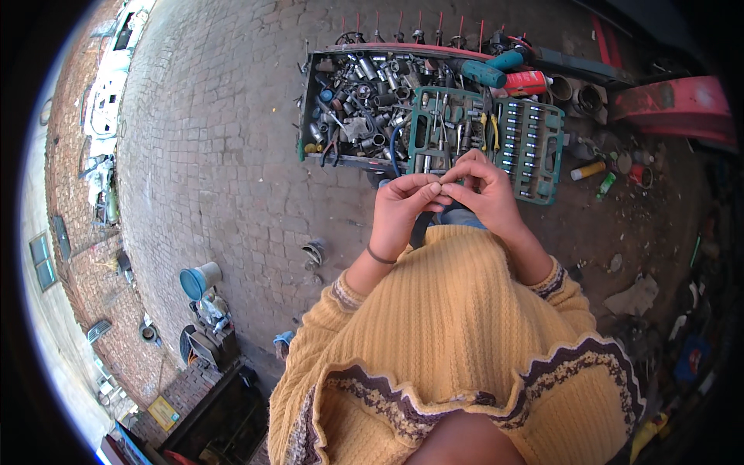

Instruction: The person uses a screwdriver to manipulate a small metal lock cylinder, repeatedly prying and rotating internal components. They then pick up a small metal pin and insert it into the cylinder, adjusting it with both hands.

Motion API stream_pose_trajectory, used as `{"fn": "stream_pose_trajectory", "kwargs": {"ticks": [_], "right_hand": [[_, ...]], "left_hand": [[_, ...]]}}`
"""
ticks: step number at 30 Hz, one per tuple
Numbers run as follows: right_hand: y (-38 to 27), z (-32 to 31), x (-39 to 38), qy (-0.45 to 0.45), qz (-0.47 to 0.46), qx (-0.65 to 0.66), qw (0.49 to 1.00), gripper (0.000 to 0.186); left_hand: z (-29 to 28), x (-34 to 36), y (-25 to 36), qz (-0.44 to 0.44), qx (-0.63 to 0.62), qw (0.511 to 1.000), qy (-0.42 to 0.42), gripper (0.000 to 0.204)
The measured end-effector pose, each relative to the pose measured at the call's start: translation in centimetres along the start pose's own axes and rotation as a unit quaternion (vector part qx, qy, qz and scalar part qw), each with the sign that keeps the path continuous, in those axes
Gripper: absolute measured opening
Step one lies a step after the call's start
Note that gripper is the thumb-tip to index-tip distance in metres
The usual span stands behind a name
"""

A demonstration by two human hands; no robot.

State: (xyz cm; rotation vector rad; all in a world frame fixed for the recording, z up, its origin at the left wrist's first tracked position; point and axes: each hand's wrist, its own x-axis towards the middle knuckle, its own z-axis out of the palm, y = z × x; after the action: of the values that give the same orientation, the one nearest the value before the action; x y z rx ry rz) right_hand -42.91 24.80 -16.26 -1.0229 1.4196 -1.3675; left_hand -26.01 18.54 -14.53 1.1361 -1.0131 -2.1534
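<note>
My left hand (404, 206) and my right hand (490, 191) meet in front of my body, fingertips pinched together. Whatever they pinch, if anything, is too small to make out. Just beyond them lies an open green socket-set case (422, 124), with sockets in rows along its right half. Pliers with yellow handles (490, 132) rest across the middle of the case. The case sits against a metal tray (306, 108) heaped with loose sockets (364, 93). Another pair of pliers (332, 149) hangs over the tray's near edge.
A teal power tool (483, 74) and a red spray can (527, 83) lie behind the case. A red metal part (673, 107) juts in at right. Cans and scraps litter the ground there. A bucket with a blue rim (193, 284) stands on the paving at left.
</note>
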Motion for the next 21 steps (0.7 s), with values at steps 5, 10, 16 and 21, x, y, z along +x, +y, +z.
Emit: {"fn": "stream_pose_trajectory", "kwargs": {"ticks": [5, 10, 16, 21], "right_hand": [[-0.8, -0.6, -0.1, -0.027, 0.03, 0.056, 0.998, 0.012], [-0.8, -1.1, -0.1, -0.08, 0.089, 0.115, 0.986, 0.016], [-0.5, -1.4, -0.1, -0.114, 0.109, 0.154, 0.975, 0.014], [-0.6, -1.1, -0.1, -0.103, 0.134, 0.233, 0.958, 0.011]], "left_hand": [[0.1, -0.4, 0.5, 0.054, 0.02, 0.998, -0.041, 0.017], [0.1, -0.2, 1.0, 0.074, 0.022, 0.995, -0.063, 0.018], [-0.2, 0.0, 1.4, 0.058, 0.029, 0.994, -0.083, 0.018], [0.3, 0.0, 1.5, 0.059, 0.016, 0.996, -0.065, 0.016]]}}
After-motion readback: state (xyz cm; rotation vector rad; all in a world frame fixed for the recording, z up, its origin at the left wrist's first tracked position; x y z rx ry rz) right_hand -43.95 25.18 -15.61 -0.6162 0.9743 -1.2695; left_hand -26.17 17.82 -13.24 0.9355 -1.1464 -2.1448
